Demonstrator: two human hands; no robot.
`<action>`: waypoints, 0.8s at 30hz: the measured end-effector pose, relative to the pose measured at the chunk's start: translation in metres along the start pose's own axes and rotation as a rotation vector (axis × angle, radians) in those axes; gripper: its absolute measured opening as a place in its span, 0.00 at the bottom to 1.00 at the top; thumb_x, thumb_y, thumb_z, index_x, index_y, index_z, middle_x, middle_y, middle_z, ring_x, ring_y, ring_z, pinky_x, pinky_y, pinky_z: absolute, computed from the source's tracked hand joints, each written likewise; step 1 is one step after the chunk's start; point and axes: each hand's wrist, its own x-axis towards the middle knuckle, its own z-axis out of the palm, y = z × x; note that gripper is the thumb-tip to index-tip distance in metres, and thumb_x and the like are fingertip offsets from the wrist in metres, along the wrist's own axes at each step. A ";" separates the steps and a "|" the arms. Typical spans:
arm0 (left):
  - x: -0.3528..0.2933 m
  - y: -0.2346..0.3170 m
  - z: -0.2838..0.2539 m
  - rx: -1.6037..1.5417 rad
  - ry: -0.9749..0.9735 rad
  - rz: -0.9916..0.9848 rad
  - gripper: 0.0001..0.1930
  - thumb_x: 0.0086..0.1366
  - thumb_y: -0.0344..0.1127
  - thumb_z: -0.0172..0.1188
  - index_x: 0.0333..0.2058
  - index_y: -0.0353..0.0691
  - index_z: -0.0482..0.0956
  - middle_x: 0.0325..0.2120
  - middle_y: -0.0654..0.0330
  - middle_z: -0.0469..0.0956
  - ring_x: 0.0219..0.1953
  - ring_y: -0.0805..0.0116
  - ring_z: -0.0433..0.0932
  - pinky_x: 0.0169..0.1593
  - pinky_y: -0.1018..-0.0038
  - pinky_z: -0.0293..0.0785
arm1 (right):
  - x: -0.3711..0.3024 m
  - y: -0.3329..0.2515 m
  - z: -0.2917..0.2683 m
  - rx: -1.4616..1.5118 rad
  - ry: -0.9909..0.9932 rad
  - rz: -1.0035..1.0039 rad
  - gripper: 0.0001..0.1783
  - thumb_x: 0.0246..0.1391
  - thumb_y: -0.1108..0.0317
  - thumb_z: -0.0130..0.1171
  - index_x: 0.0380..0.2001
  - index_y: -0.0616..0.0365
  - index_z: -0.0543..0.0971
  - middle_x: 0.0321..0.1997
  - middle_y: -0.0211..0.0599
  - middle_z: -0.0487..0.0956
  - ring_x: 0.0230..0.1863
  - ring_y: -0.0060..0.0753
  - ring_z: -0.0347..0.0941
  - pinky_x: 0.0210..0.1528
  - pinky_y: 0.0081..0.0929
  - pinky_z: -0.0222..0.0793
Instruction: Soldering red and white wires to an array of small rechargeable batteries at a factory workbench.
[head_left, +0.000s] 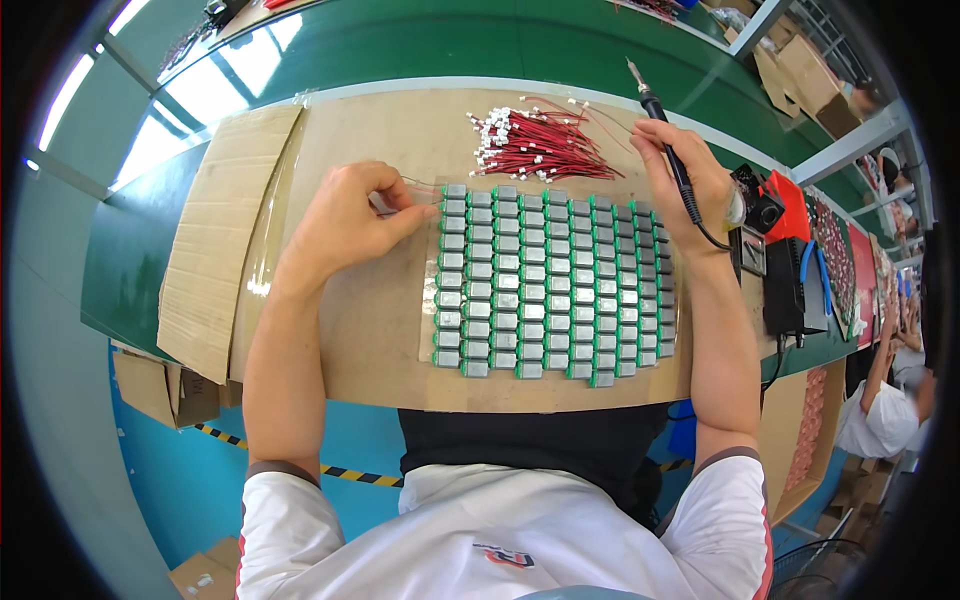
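Note:
My left hand (368, 215) is closed in a pinch at the far left corner of a block of small silver-grey cells with green edges (530, 285). Thin wires (420, 184) run from its fingers to the corner cell; the exact grip is partly hidden. In my right hand (690, 180) is a soldering iron (668, 140), its metal tip pointing up and away. A thin red and dark lead with a white plug (590, 112) stretches from the pile to the fingertips of that hand. The pile of red and black leads with white plugs (545, 143) lies beyond the cells.
Brown board (370, 350) covers the bench under the cells. A folded cardboard sheet (225, 230) lies at the left. Right of my forearm stand a black box (785, 290), blue-handled pliers (818, 275) and a red item (790, 207). Other people sit farther right.

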 end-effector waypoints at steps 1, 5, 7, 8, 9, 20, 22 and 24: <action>0.000 0.001 -0.001 0.010 0.009 -0.012 0.14 0.56 0.36 0.77 0.25 0.31 0.83 0.23 0.55 0.83 0.26 0.65 0.80 0.32 0.69 0.76 | 0.001 -0.004 0.000 0.028 -0.007 0.033 0.12 0.56 0.79 0.71 0.44 0.57 0.87 0.36 0.39 0.87 0.35 0.35 0.83 0.39 0.30 0.78; 0.000 -0.010 -0.007 0.105 0.090 0.125 0.11 0.58 0.34 0.76 0.27 0.33 0.84 0.26 0.60 0.83 0.27 0.73 0.79 0.32 0.75 0.75 | 0.001 -0.001 0.007 0.080 0.022 0.007 0.11 0.56 0.78 0.71 0.43 0.58 0.87 0.36 0.40 0.87 0.35 0.36 0.82 0.39 0.29 0.78; 0.004 -0.006 -0.008 0.151 0.267 0.270 0.08 0.60 0.32 0.75 0.31 0.34 0.86 0.26 0.60 0.83 0.28 0.71 0.78 0.34 0.73 0.75 | -0.002 0.002 0.008 0.088 0.002 0.026 0.11 0.56 0.78 0.71 0.43 0.58 0.87 0.35 0.40 0.86 0.35 0.37 0.81 0.37 0.31 0.76; 0.008 0.001 -0.008 0.154 0.267 0.286 0.08 0.60 0.32 0.75 0.31 0.34 0.86 0.26 0.60 0.83 0.28 0.71 0.78 0.34 0.73 0.75 | -0.002 0.001 0.006 0.091 -0.016 0.035 0.11 0.56 0.78 0.71 0.42 0.58 0.87 0.34 0.41 0.86 0.34 0.38 0.80 0.37 0.32 0.75; 0.012 0.012 -0.004 0.119 0.299 0.271 0.08 0.60 0.32 0.75 0.34 0.35 0.87 0.26 0.60 0.82 0.28 0.70 0.78 0.34 0.73 0.74 | -0.003 0.000 0.006 0.105 -0.017 0.013 0.11 0.55 0.79 0.70 0.42 0.58 0.87 0.33 0.41 0.85 0.33 0.39 0.80 0.36 0.34 0.74; 0.091 0.070 0.065 0.298 0.213 0.473 0.18 0.61 0.40 0.74 0.49 0.41 0.89 0.33 0.54 0.81 0.35 0.53 0.81 0.41 0.62 0.78 | -0.005 -0.006 0.006 0.155 -0.083 -0.038 0.14 0.55 0.79 0.69 0.45 0.58 0.86 0.35 0.41 0.86 0.36 0.43 0.81 0.40 0.37 0.77; 0.094 0.068 0.070 0.323 0.209 0.481 0.17 0.61 0.40 0.74 0.48 0.41 0.90 0.33 0.54 0.81 0.35 0.53 0.81 0.42 0.62 0.79 | -0.005 -0.006 0.008 0.166 -0.084 -0.041 0.14 0.55 0.80 0.69 0.45 0.58 0.86 0.35 0.41 0.86 0.36 0.43 0.82 0.40 0.37 0.77; 0.093 0.064 0.069 0.290 0.173 0.345 0.14 0.62 0.38 0.73 0.45 0.40 0.90 0.33 0.54 0.82 0.35 0.54 0.81 0.43 0.62 0.79 | -0.004 -0.007 0.008 0.177 -0.083 -0.050 0.14 0.55 0.80 0.68 0.45 0.58 0.86 0.36 0.41 0.87 0.36 0.43 0.82 0.41 0.38 0.77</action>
